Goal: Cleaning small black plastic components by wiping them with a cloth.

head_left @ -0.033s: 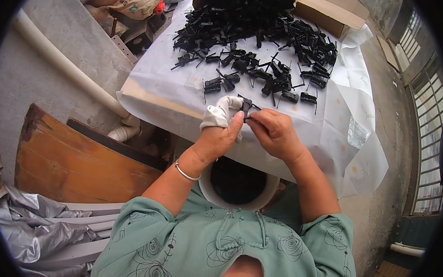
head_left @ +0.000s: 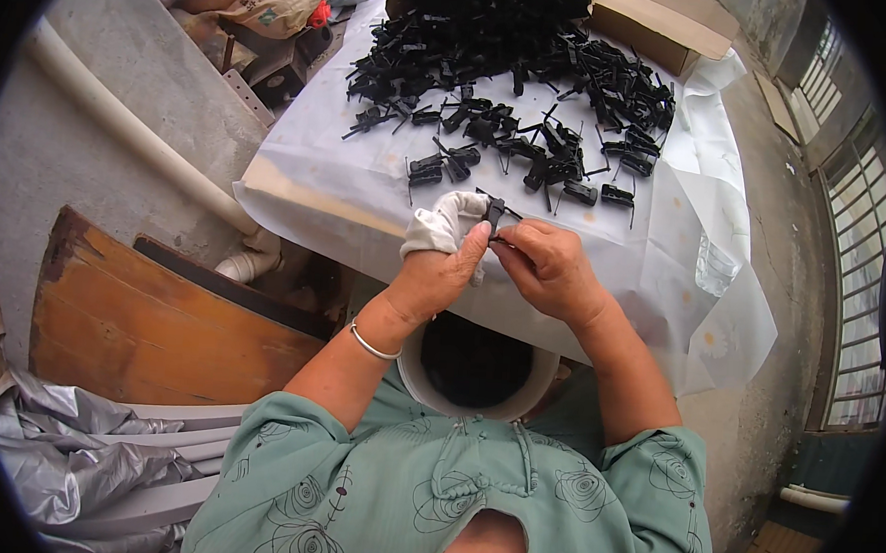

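Over the table's near edge, my left hand (head_left: 442, 256) grips a small black plastic part (head_left: 495, 211) with thin projecting pins. A white cloth glove (head_left: 430, 231) covers some of its fingers, while the thumb is bare and presses on the part. My bare right hand (head_left: 552, 267) pinches the part's lower end between thumb and fingers; the exact spot of contact is hidden. Beyond my hands, similar loose black parts (head_left: 559, 162) lie scattered, thickening into a large heap (head_left: 476, 38) at the far side.
White plastic sheeting (head_left: 602, 305) covers the table. A cardboard box (head_left: 667, 23) stands at the back. Below my hands is a white bucket (head_left: 409, 360) with a dark inside. A wooden board (head_left: 161, 312), a pale pipe (head_left: 140, 125) and silver sheeting (head_left: 72, 467) are on the left.
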